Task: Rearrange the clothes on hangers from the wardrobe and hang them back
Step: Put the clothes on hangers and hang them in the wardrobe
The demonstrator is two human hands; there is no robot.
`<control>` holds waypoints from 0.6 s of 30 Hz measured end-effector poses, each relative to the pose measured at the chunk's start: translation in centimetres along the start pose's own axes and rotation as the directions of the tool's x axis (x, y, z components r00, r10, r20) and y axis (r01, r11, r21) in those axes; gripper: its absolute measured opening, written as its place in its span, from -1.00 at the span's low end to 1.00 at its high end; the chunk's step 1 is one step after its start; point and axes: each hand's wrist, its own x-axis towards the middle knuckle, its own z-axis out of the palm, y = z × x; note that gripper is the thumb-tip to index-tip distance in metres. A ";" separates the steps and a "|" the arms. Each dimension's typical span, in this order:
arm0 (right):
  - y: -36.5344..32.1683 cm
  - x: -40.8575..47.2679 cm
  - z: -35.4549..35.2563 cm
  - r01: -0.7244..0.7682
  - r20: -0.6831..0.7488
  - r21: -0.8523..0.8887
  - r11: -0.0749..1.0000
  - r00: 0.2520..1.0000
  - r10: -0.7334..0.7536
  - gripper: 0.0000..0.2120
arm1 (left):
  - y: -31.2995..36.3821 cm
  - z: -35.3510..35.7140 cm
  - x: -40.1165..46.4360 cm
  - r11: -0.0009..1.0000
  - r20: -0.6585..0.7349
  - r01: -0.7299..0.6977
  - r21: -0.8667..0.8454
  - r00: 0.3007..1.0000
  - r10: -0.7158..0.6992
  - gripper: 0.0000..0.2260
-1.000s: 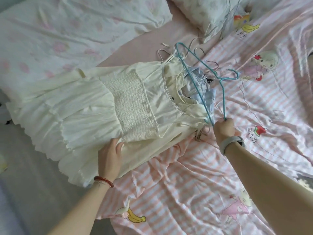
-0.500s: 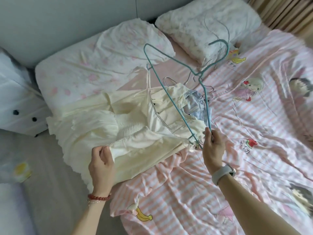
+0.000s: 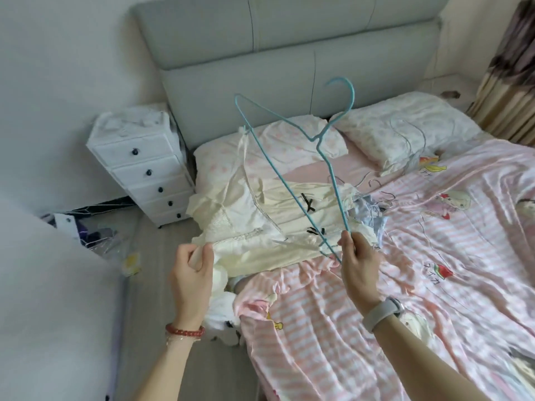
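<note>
My right hand (image 3: 357,263) pinches one lower corner of the blue wire hanger (image 3: 292,166) between thumb and fingers, the hanger raised and tilted, its hook pointing up toward the grey headboard (image 3: 260,53). One thin strap of the cream dress (image 3: 252,224) is looped over the hanger's far corner and runs down to the garment. My left hand (image 3: 192,270) is curled around a bunched fold of the dress near its lower edge, fingers closed on the cloth. The dress lies partly lifted across the near side of the bed, over the pink striped cartoon-print cover (image 3: 434,270); small black bows show on its front. A pale blue garment (image 3: 369,214) lies crumpled just beside the dress, on the cover. Several bare wire hangers (image 3: 405,140) lie near the two pillows (image 3: 405,125) at the head of the bed. A white chest of drawers (image 3: 144,169) stands beside the bed, against the wall. A red bead bracelet (image 3: 185,332) sits on my left wrist; a grey band (image 3: 382,312) on my right.
</note>
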 end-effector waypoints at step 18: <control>-1.7 -24.3 -8.4 0.063 0.489 -0.126 0.990 0.873 0.006 -0.51 | -3.5 -18.7 -26.8 0.951 0.089 0.298 0.079 0.948 -0.304 -0.93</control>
